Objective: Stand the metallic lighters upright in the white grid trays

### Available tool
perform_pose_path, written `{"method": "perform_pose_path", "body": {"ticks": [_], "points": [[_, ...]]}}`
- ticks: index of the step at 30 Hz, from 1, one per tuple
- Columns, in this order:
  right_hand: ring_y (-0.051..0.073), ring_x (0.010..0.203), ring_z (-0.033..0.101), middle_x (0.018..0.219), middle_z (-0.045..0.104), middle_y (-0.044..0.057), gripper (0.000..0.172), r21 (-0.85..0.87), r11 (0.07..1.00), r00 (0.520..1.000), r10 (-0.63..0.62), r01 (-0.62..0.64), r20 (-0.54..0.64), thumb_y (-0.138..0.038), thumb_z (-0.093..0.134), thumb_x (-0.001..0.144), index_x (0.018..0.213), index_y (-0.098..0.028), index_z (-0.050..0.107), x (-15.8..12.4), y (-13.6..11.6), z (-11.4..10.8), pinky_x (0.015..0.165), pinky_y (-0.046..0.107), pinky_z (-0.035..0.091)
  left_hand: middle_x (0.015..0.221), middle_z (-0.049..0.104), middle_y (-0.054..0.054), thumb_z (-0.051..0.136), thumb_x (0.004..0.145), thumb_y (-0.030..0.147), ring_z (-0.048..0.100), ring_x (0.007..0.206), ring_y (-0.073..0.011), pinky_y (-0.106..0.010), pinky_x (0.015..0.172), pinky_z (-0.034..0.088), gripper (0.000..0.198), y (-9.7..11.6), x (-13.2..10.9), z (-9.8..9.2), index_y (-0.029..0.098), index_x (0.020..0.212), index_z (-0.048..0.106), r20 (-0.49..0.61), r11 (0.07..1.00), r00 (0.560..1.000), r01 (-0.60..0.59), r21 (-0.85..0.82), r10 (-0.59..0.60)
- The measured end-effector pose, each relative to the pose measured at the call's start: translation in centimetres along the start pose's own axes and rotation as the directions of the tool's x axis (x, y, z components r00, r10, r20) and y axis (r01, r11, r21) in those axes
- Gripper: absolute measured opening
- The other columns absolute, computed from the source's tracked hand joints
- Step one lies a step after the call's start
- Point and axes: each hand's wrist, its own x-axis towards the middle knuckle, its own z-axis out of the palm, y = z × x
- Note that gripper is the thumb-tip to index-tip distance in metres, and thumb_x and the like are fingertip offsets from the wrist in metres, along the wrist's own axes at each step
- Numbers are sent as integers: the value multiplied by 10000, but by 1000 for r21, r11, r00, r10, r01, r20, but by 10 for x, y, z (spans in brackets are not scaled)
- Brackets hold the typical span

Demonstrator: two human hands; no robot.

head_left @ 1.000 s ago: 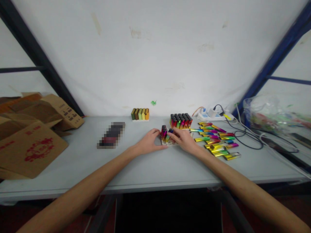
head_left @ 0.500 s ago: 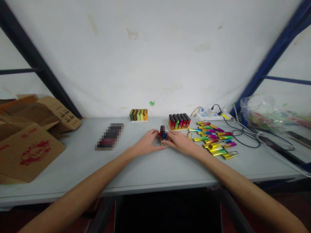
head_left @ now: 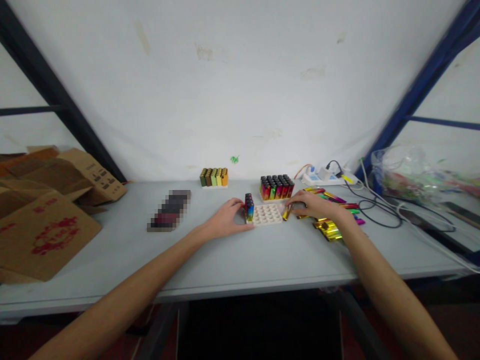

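Note:
A white tray with round holes (head_left: 268, 214) lies on the grey table (head_left: 232, 260). A few rainbow-coloured lighters (head_left: 249, 207) stand at its left end. My left hand (head_left: 225, 221) rests against the tray's left side, fingers curled by those lighters. My right hand (head_left: 313, 205) is over the pile of loose metallic lighters (head_left: 332, 229) to the right of the tray, with its fingers closed on a gold lighter (head_left: 287, 212) near the tray's right edge.
A full tray of dark-capped lighters (head_left: 276, 187) stands behind the white tray, and a row of green and orange lighters (head_left: 214, 177) further left. A blurred dark object (head_left: 169, 210) lies left. Cardboard boxes (head_left: 45, 210) fill the left end. A power strip (head_left: 324, 176), cables and a plastic bag (head_left: 412, 175) are at right.
My right hand has left the tray and moved right to the loose pile, where it closed on a gold lighter. The tray's empty holes now show. My left hand stayed put.

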Motion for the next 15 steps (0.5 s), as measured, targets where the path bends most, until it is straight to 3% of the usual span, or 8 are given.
{"method": "perform_pose_path", "body": {"ticks": [6, 9, 15], "points": [[254, 926, 650, 1012, 692, 101, 237, 74, 997, 1000, 12, -13, 7, -427, 722, 833, 889, -197, 734, 4, -6, 1, 874, 368, 499, 1286, 608, -142, 747, 752, 684, 614, 1181, -325, -486, 1118, 480, 674, -1, -1, -2, 179, 1190, 657, 12, 1000, 1000, 18, 14, -18], [237, 831, 652, 929, 715, 80, 277, 131, 991, 999, 34, -36, 20, -466, 663, 880, 913, -193, 700, 2, -13, -3, 773, 341, 492, 1279, 608, -150, 746, 757, 681, 614, 1178, -323, -485, 1119, 478, 679, 0, -1, -3, 166, 1190, 656, 18, 1000, 1000, 22, 13, -23], [221, 833, 664, 937, 726, 75, 331, 233, 972, 988, 35, 1, -151, -489, 642, 904, 1008, -177, 679, 6, -30, -2, 749, 332, 497, 1256, 629, -147, 759, 753, 661, 626, 1143, -323, -491, 1076, 503, 654, 0, -1, -4, 174, 1179, 670, 9, 1000, 1000, 17, -2, -17]]}}
